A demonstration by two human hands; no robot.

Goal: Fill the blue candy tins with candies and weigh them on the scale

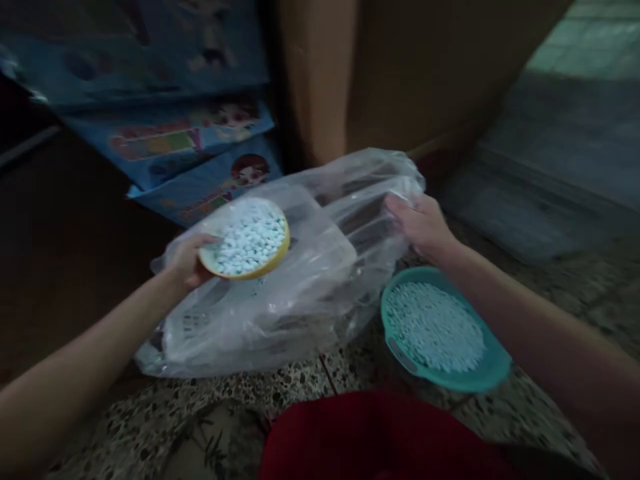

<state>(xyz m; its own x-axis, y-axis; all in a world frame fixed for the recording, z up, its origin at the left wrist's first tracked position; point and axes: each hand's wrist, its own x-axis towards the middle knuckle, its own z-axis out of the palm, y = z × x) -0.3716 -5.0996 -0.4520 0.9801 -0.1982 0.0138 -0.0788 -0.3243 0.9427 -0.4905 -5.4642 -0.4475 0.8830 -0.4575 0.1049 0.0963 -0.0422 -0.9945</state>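
Observation:
My left hand [187, 261] grips the rim of a small yellow bowl [246, 239] heaped with pale blue-white pellets, held above a large clear plastic bag [280, 293]. The bag covers a white basket-like thing and some dark items. My right hand [420, 223] is closed on the bag's upper right edge. A teal bowl [440, 330] full of the same pellets stands on the speckled floor just below my right forearm.
Blue printed packages [190, 150] are stacked at the back left. A big brown cardboard box [400, 73] rises behind the bag. Red cloth [370, 437] lies at the bottom. A grey step [550, 173] runs along the right.

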